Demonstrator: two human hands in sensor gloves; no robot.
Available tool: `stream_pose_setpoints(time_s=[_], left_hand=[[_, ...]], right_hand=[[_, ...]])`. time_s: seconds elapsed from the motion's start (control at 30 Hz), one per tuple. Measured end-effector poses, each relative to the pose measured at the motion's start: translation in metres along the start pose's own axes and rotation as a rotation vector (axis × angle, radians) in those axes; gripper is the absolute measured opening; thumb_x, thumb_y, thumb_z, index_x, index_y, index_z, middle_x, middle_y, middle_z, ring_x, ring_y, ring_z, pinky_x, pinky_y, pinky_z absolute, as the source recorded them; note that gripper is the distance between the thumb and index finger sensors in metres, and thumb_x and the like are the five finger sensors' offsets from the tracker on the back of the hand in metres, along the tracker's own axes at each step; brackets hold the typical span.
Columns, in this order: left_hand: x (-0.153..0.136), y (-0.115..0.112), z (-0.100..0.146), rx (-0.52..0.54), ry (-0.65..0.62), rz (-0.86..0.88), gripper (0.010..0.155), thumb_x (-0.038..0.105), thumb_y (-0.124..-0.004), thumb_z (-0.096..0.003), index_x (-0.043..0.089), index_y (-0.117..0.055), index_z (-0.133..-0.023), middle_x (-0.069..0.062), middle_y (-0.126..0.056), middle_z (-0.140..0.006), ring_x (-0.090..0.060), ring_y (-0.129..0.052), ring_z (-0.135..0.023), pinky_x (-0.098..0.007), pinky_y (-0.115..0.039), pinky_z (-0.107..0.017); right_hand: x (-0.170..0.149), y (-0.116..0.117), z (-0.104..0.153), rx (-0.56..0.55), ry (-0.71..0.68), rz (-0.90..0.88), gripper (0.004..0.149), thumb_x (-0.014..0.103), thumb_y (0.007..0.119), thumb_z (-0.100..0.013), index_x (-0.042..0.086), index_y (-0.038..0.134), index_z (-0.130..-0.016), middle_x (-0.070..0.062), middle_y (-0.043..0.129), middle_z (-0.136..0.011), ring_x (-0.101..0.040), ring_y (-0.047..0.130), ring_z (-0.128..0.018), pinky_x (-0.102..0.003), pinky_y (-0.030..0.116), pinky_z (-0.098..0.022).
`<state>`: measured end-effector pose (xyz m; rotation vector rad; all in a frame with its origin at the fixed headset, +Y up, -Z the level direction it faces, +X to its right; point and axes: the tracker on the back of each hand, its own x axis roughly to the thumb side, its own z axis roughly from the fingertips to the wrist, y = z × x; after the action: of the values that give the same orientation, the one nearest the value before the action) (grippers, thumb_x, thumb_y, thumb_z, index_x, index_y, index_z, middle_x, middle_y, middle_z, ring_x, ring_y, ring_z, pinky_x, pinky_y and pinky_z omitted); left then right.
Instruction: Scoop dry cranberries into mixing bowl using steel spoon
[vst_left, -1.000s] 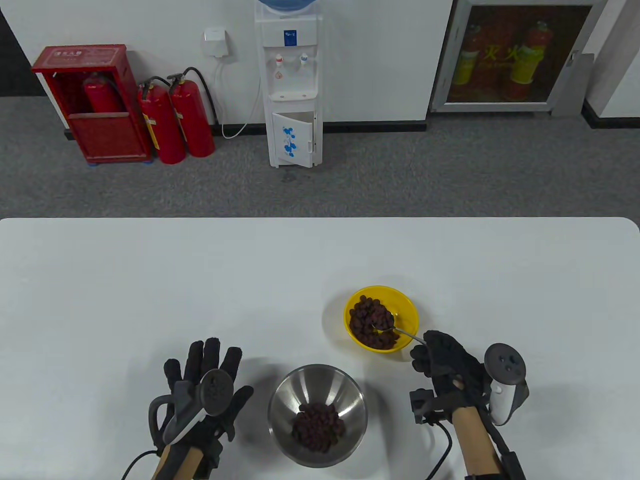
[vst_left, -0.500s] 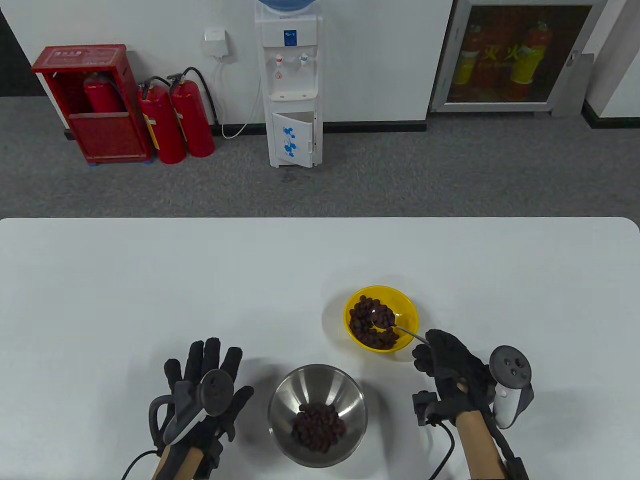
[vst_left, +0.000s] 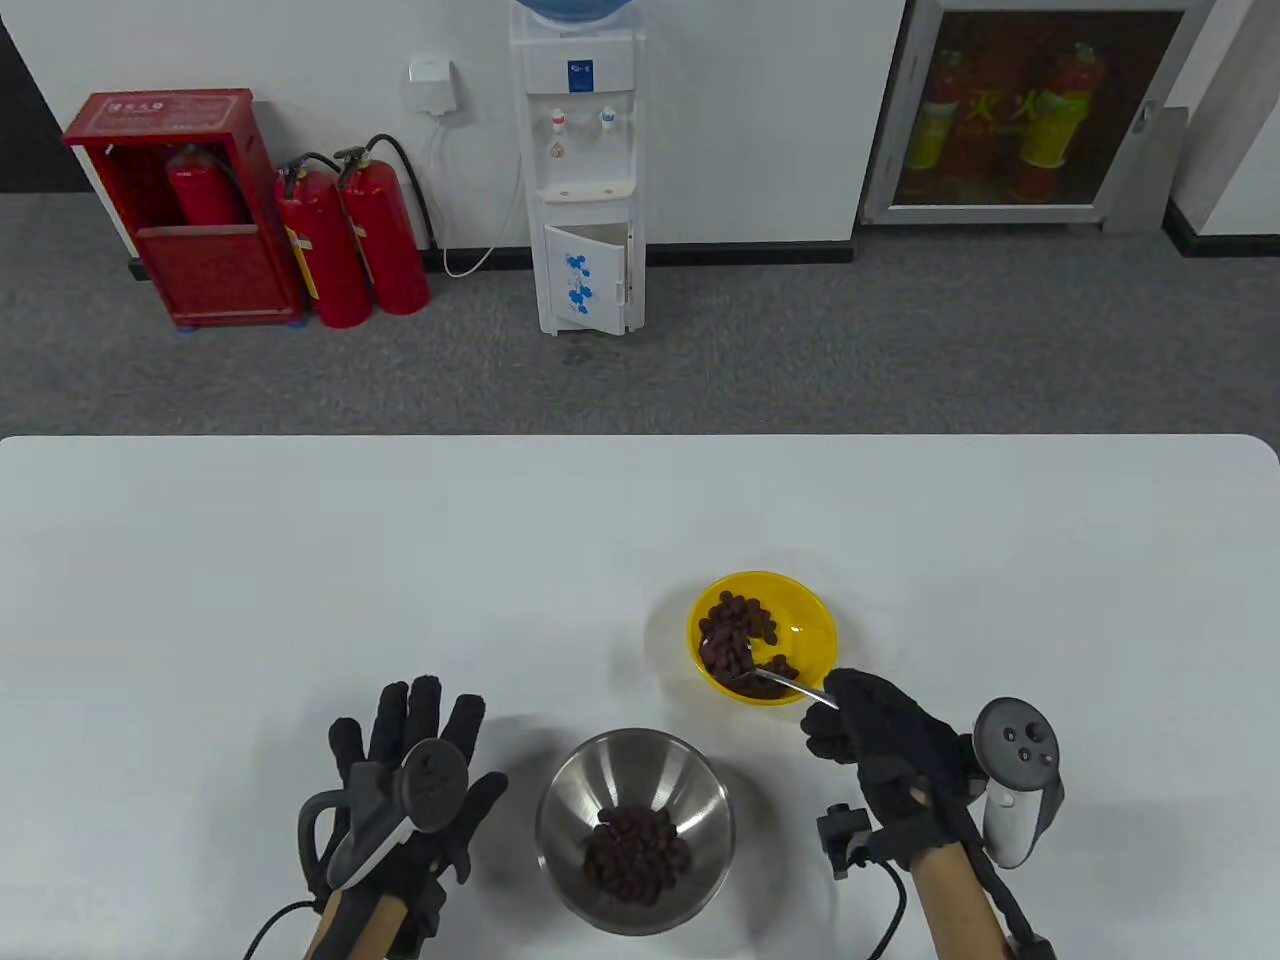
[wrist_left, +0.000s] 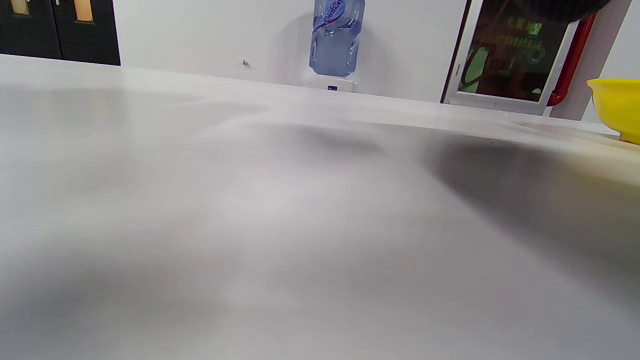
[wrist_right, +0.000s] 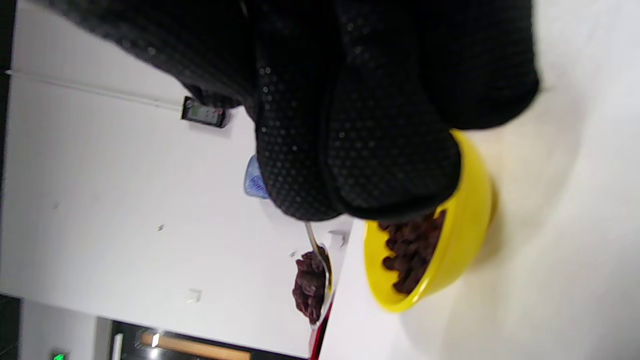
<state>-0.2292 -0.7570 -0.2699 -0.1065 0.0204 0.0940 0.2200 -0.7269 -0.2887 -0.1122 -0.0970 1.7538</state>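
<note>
Holding steel spoon (vst_left: 765, 680) heaped with cranberries (vst_left: 737, 633) over yellow bowl (vst_left: 815, 615) in my right hand (vst_left: 880, 735), mixing bowl (vst_left: 560, 800) at 7 o'clock, left hand (vst_left: 410, 770) flat, fingers spread; left wrist view: only bowl edge; right wrist view: heap (wrist_right: 307, 287) sits high, so any tilt spills.

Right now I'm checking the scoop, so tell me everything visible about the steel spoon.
The slim shiny steel spoon has a thin handle and a small oval bowl heaped with dark dried cranberries. The gloved right hand grips the handle's end. The loaded spoon is lifted clear of the yellow plastic bowl, over its near edge, roughly level.
</note>
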Motion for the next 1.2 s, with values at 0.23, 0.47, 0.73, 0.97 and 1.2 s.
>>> stream_pose_setpoints(time_s=[0.23, 0.47, 0.73, 0.97, 1.2], left_hand=[[0.000, 0.000, 0.000, -0.001, 0.000, -0.002, 0.076, 0.073, -0.059, -0.0431, 0.052, -0.019, -0.105, 0.008, -0.004, -0.121, -0.026, -0.003, -0.115, -0.069, -0.002, -0.072], [0.000, 0.000, 0.000, -0.003, 0.000, 0.001, 0.076, 0.072, -0.059, -0.0431, 0.052, -0.019, -0.105, 0.008, -0.004, -0.121, -0.026, -0.003, -0.115, -0.069, -0.002, -0.072], [0.000, 0.000, 0.000, -0.003, 0.000, -0.001, 0.076, 0.072, -0.059, -0.0432, 0.052, -0.019, -0.105, 0.008, -0.004, -0.121, -0.026, -0.003, -0.115, -0.069, -0.002, -0.072], [0.001, 0.000, 0.000, -0.004, 0.000, -0.002, 0.076, 0.072, -0.059, -0.0431, 0.052, -0.019, -0.105, 0.008, -0.004, -0.121, -0.026, -0.003, -0.115, -0.069, -0.002, -0.072], [0.001, 0.000, 0.001, -0.004, -0.001, -0.001, 0.076, 0.072, -0.059, -0.0432, 0.052, -0.019, -0.105, 0.008, -0.004, -0.121, -0.026, -0.003, -0.115, -0.069, -0.002, -0.072]], right_hand=[[0.011, 0.018, 0.008, 0.107, -0.092, 0.016, 0.040, 0.032, 0.082, -0.047, 0.005, 0.088, -0.076, 0.001, 0.105, -0.058, -0.021, 0.109, -0.042, -0.043, 0.087, -0.039], [0.016, 0.024, 0.012, 0.162, -0.162, 0.047, 0.040, 0.031, 0.081, -0.048, 0.006, 0.087, -0.078, 0.000, 0.103, -0.061, -0.023, 0.107, -0.047, -0.045, 0.085, -0.042], [0.016, 0.025, 0.013, 0.191, -0.213, 0.080, 0.040, 0.031, 0.081, -0.048, 0.006, 0.087, -0.079, -0.001, 0.103, -0.063, -0.024, 0.106, -0.048, -0.045, 0.084, -0.043], [0.016, 0.027, 0.014, 0.208, -0.281, 0.141, 0.040, 0.031, 0.081, -0.048, 0.010, 0.086, -0.081, -0.001, 0.101, -0.065, -0.025, 0.104, -0.050, -0.047, 0.082, -0.043], [0.019, 0.029, 0.017, 0.225, -0.410, 0.286, 0.039, 0.032, 0.080, -0.047, 0.015, 0.087, -0.082, 0.002, 0.100, -0.068, -0.025, 0.102, -0.054, -0.047, 0.081, -0.040]])
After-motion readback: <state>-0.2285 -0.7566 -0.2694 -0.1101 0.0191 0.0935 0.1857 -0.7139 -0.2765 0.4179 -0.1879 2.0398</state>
